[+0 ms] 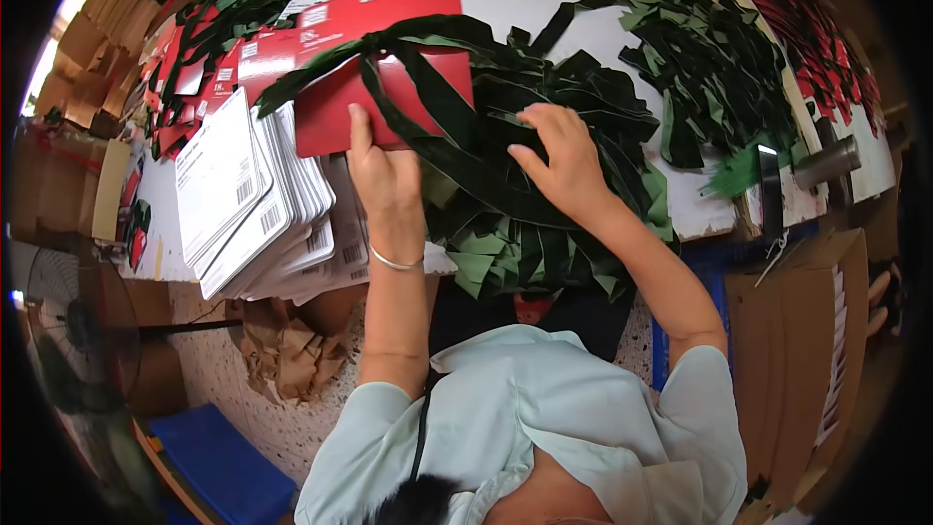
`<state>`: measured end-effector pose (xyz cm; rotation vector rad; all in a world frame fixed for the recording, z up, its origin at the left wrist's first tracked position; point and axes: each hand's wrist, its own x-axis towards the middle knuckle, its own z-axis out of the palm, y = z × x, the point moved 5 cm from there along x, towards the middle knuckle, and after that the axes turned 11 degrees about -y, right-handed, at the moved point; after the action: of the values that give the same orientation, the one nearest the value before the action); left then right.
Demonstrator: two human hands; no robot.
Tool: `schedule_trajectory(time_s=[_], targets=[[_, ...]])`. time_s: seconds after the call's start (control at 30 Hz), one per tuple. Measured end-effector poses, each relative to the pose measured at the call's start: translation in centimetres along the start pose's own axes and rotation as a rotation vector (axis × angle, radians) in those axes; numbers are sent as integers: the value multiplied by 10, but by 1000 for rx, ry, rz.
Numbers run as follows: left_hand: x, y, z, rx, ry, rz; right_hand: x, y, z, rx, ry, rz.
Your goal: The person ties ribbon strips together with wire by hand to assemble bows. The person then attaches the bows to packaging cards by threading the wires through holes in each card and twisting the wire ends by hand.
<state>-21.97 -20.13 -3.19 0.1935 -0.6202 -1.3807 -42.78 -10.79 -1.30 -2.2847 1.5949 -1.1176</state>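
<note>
My left hand grips a red card at its lower edge, thumb on the front and the other fingers mostly hidden. A dark green velvet ribbon lies across the card, gathered near its middle, and its tails trail right. My right hand is over a heap of green ribbons, thumb and fingers curved but apart; whether it touches a strand is unclear. The heap spills over the table's front edge. Beside my left hand lies a stack of white cards with barcodes.
Red cards with green ribbons pile up at the back left. Another green ribbon pile lies right, with red ribbons beyond. A metal cylinder sits near the right edge. Below are a cardboard box and a fan.
</note>
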Motion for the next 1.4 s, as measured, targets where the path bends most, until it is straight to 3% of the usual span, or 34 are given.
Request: schedule_trajectory(time_s=[0.17,0.27,0.37,0.43,0.47,0.5,0.57,0.6,0.63,0.67,0.73,0.83,0.9,1.0,1.03,1.1,1.13,1.17,1.27,1.37,1.4], targets=[[11,-20,-21,-75,86,-96,-4,-6,7,-113,-69,-46],[29,-27,-24,-142,83,-137,1,-7,13,234,-182,116],[58,-36,-43,-187,21,-170,1,-6,33,519,-455,267],[79,-26,-26,-196,9,-194,-1,-7,39,528,-503,249],[96,-20,-32,-151,180,-137,-1,-8,37,404,-466,194],[132,-18,-78,-210,94,-86,-3,-9,35,283,-429,143],[146,-4,-88,23,64,35,-3,8,39,484,-386,164],[129,-5,-74,91,150,-57,-5,17,41,596,-389,252],[134,-8,-103,166,329,16,-5,24,39,654,-410,306],[130,-16,-130,265,376,-11,-8,34,44,748,-381,325],[96,-16,-119,567,451,-1,-9,36,42,751,-386,325],[67,-21,-100,990,362,125,-13,34,47,732,-374,279],[46,-20,-31,1470,110,503,-12,35,47,692,-358,239],[74,-50,11,1632,-365,539,-12,36,47,673,-386,237],[91,-64,8,1910,-446,647,-14,35,46,673,-357,216],[129,-86,-28,2149,-457,570,-18,20,27,538,-189,39],[144,-87,-48,2244,-404,312,-22,11,12,439,-215,-4],[157,-84,-71,2315,-349,48,-26,7,-3,285,-95,-90],[177,-69,-160,2466,-243,49,-36,21,-33,-186,70,-181],[188,-61,-181,2400,-305,144,-40,74,-34,-97,-73,-14],[189,-59,-180,2352,-303,45,-38,80,-38,-12,-57,-5]])
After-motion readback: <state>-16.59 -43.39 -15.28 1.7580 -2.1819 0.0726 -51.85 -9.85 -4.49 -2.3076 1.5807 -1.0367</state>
